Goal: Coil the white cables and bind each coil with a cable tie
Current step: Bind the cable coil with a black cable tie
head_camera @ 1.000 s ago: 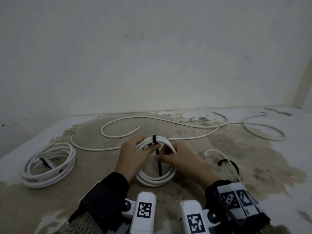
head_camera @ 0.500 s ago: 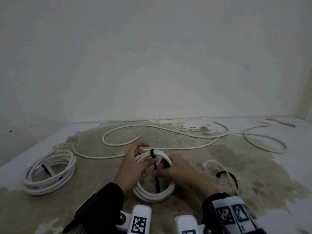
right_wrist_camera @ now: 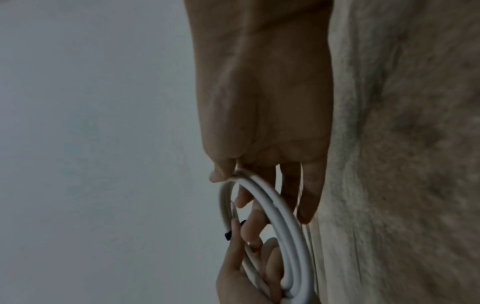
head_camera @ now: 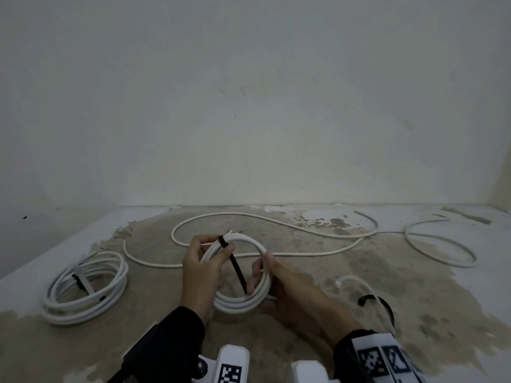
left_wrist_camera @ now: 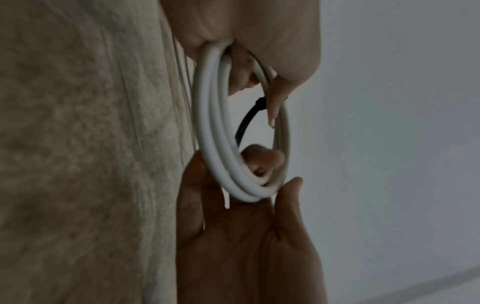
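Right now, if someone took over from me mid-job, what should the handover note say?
Left hand grips the small white coil at its black cable tie; the tie's tail hangs loose across the coil.
Right hand holds the coil's opposite side.
Done: the big coil on the left lies bound on the floor.
Left: finish this tie, then coil and bind the loose cable beyond. More black ties lie at right.

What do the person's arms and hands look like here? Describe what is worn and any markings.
Both hands, the left hand and the right hand, are bare. Each forearm has a dark sleeve. White wrist mounts carry black-and-white square tag markers; the right wrist shows two side by side.
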